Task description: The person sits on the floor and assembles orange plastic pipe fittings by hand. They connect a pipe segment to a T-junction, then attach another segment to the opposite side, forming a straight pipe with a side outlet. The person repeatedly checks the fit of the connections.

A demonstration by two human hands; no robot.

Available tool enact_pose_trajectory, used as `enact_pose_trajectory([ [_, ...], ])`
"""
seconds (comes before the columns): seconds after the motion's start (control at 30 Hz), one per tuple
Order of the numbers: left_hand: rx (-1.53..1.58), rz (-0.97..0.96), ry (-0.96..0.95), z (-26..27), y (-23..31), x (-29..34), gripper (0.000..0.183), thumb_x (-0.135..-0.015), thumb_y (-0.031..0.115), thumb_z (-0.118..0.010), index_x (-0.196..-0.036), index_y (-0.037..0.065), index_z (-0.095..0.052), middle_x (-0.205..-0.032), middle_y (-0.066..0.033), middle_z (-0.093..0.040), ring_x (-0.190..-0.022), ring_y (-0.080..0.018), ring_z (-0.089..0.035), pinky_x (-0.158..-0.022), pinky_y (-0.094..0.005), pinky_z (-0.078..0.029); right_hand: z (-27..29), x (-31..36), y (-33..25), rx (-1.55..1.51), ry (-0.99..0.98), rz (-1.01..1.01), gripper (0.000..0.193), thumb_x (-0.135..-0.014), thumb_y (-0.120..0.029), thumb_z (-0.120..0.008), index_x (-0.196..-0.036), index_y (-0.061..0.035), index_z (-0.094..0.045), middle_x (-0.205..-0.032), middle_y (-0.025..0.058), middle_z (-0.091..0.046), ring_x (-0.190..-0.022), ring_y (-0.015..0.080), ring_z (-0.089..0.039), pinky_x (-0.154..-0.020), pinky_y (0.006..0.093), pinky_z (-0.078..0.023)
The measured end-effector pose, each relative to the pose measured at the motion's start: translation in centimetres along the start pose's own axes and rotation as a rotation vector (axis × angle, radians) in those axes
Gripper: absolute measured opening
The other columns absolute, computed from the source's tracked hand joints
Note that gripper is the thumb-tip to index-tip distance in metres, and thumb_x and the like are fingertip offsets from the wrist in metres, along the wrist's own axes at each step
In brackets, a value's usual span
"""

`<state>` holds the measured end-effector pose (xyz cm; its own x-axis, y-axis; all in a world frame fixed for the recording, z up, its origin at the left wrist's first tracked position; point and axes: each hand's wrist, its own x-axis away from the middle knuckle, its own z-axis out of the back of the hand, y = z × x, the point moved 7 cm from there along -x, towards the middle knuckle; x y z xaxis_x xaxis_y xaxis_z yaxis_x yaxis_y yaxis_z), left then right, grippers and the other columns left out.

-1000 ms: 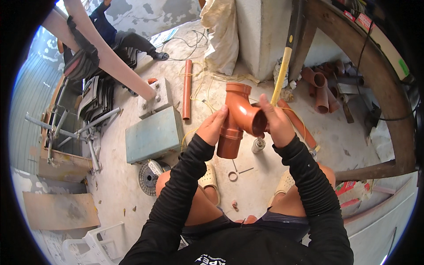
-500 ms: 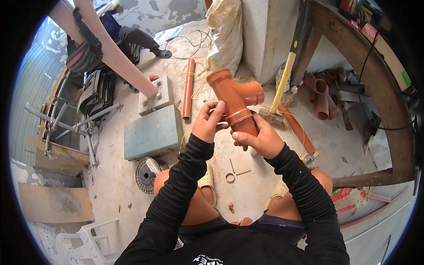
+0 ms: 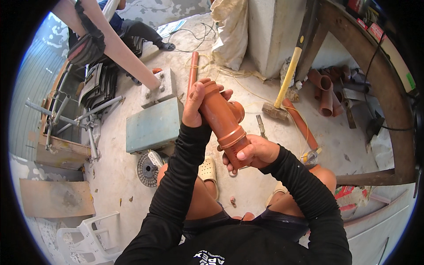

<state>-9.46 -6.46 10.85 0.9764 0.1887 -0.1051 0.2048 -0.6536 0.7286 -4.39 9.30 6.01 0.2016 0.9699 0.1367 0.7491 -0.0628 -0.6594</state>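
Note:
An orange plastic pipe branch fitting (image 3: 217, 115) is held tilted in front of me, its far end up and to the left. My left hand (image 3: 195, 100) wraps round the far end, with fingertips showing beyond it. The side branch points away to the right, partly behind the body. My right hand (image 3: 256, 153) grips a short orange pipe piece (image 3: 235, 154) that sits in the fitting's near socket. The thumb lies on top and the fingers curl underneath.
On the floor lie a yellow-handled sledgehammer (image 3: 277, 110), orange pipes (image 3: 302, 125) and a metal tool (image 3: 261, 126). A grey-blue box (image 3: 152, 126) and a round black disc (image 3: 148, 169) stand left. More pipe fittings (image 3: 326, 92) are piled at right. A person (image 3: 143, 35) sits far left.
My left hand has moved from the fitting's middle up to its far end. My right hand has shifted down along the short pipe, and the fitting has turned, its branch now farther back.

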Motion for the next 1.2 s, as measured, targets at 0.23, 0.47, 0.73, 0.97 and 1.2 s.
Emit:
enact_pose_trajectory([
  [0.23,-0.413,-0.003,0.110,0.1,0.0,-0.1,0.050,-0.094,0.034,-0.075,-0.127,0.003,-0.053,-0.104,-0.0159,-0.068,-0.089,-0.0295,-0.073,-0.080,-0.0406,-0.061,0.8,-0.5,1.1,0.311,0.226,-0.059,0.057,-0.082,-0.033,-0.089,-0.119,-0.0015,-0.060,-0.104,0.0080,-0.068,-0.091,0.0186,-0.071,-0.082,0.0345,-0.061],
  [0.47,-0.485,-0.079,0.138,0.0,-0.1,0.0,0.051,-0.095,0.035,-0.073,-0.127,0.001,-0.052,-0.102,-0.0165,-0.067,-0.087,-0.0299,-0.074,-0.077,-0.0402,-0.061,1.2,-0.5,0.7,0.318,0.323,-0.010,0.057,-0.080,-0.029,-0.091,-0.118,-0.0008,-0.059,-0.102,0.0077,-0.067,-0.091,0.0186,-0.070,-0.082,0.0342,-0.062],
  [0.73,-0.609,-0.089,-0.228,-1.0,0.0,-0.2,0.104,-0.091,0.088,-0.029,-0.131,-0.004,-0.055,-0.113,-0.0230,-0.070,-0.093,-0.0278,-0.072,-0.078,-0.0403,-0.060,0.1,0.2,-0.1,0.319,0.198,0.020,0.043,-0.084,-0.017,-0.085,-0.115,-0.0020,-0.059,-0.100,0.0087,-0.068,-0.087,0.0191,-0.070,-0.081,0.0361,-0.061],
  [0.97,-0.577,-0.098,-0.288,-0.4,-1.3,0.6,0.077,-0.099,0.070,-0.050,-0.116,-0.003,-0.065,-0.094,-0.0112,-0.071,-0.089,-0.0186,-0.068,-0.078,-0.0329,-0.055,-0.1,0.4,-0.8,0.422,0.276,0.005,0.055,-0.078,-0.028,-0.092,-0.115,-0.0027,-0.059,-0.095,0.0044,-0.067,-0.082,0.0146,-0.067,-0.072,0.0288,-0.058],
  [1.2,-0.704,-0.213,-0.110,0.3,-0.7,0.5,0.064,-0.102,0.059,-0.054,-0.108,-0.003,-0.068,-0.087,-0.0050,-0.067,-0.081,-0.0130,-0.061,-0.072,-0.0291,-0.049,-0.3,0.7,-1.7,0.516,0.399,0.045,0.052,-0.076,-0.024,-0.094,-0.111,-0.0045,-0.061,-0.094,0.0009,-0.064,-0.080,0.0110,-0.063,-0.070,0.0265,-0.056],
])
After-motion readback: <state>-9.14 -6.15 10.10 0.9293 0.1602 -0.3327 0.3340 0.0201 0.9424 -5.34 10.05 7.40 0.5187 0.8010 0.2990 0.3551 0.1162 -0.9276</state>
